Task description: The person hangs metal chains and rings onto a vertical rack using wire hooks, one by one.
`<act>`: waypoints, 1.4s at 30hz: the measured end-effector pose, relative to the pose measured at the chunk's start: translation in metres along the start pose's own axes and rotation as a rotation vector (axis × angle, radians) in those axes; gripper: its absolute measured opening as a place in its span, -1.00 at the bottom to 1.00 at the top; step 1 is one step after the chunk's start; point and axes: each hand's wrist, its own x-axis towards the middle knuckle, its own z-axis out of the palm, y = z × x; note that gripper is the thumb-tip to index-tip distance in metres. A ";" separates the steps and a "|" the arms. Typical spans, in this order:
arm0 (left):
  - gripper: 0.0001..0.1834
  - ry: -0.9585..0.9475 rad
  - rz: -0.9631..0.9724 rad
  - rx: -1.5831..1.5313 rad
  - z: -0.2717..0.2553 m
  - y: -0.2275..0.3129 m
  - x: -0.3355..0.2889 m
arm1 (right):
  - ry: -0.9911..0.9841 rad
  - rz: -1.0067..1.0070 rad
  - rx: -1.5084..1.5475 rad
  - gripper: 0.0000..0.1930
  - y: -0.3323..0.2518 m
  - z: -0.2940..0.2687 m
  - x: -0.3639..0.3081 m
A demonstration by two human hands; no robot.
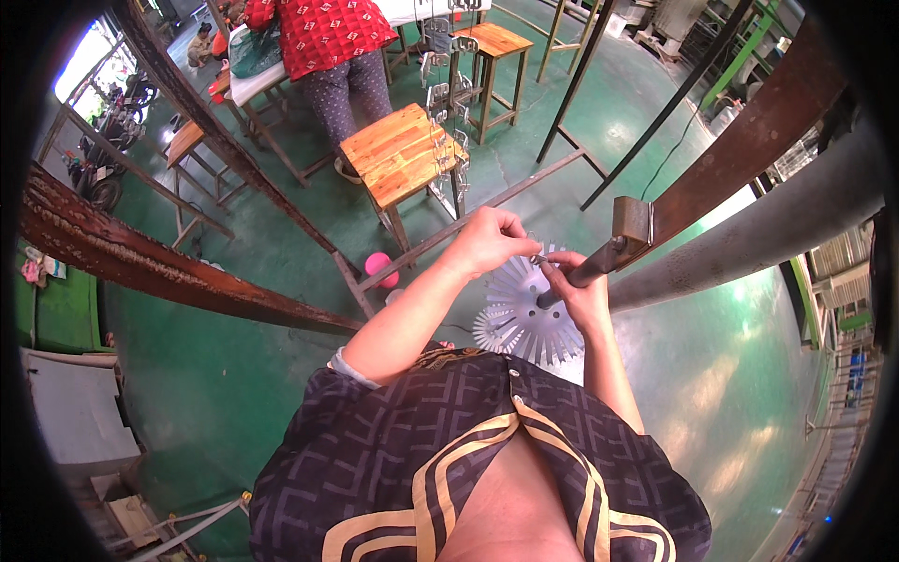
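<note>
My left hand reaches in with its fingertips pinched together. Close by, my right hand is closed at thumb and forefinger beside a rusty metal rod. Between the fingertips of both hands sits a small metal piece; its shape is too small and covered to make out. Just beneath the hands is a pale grey round metal disc with many radial slots and a few holes near its middle. A smaller slotted disc overlaps its lower left.
Rusty beams and a thick grey pipe flank me. Ahead stand wooden stools and strings of hanging metal pieces. A person in a red patterned top stands by a white table. A pink round object lies on the green floor.
</note>
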 end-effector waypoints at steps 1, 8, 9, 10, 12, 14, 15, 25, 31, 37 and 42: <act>-0.79 -0.006 -0.002 0.020 -0.001 0.000 0.000 | 0.003 -0.004 -0.003 -0.86 -0.001 0.000 0.000; -0.79 -0.018 0.077 0.127 0.003 -0.004 0.007 | 0.003 -0.082 -0.043 -0.87 0.002 0.000 0.001; -0.79 -0.016 0.088 0.154 0.003 -0.001 0.008 | -0.001 -0.099 -0.044 -0.87 0.002 0.000 0.001; -0.78 -0.014 0.099 0.181 0.004 0.001 0.008 | -0.003 -0.094 -0.048 -0.88 0.000 0.000 0.001; -0.78 0.007 0.120 0.275 0.003 0.002 0.007 | -0.009 -0.083 -0.053 -0.88 -0.007 0.002 -0.001; -0.77 0.017 0.134 0.356 0.002 0.007 0.004 | 0.004 -0.084 -0.074 -0.88 -0.010 0.003 -0.002; -0.77 0.015 0.138 0.391 0.002 0.012 0.002 | 0.012 -0.084 -0.083 -0.88 -0.010 0.002 -0.002; -0.77 -0.022 0.131 0.132 0.009 -0.002 0.011 | -0.005 -0.051 -0.102 -0.85 -0.008 -0.001 -0.004; -0.84 -0.084 0.357 0.232 0.010 0.015 0.004 | 0.024 -0.068 -0.087 -0.79 -0.015 0.001 -0.004; -0.84 -0.070 0.416 0.292 0.017 0.027 0.003 | 0.079 -0.067 0.010 -0.86 -0.011 -0.007 0.004; -0.80 -0.040 0.384 0.327 0.019 0.035 0.002 | 0.088 -0.031 0.158 -0.87 -0.012 -0.007 0.003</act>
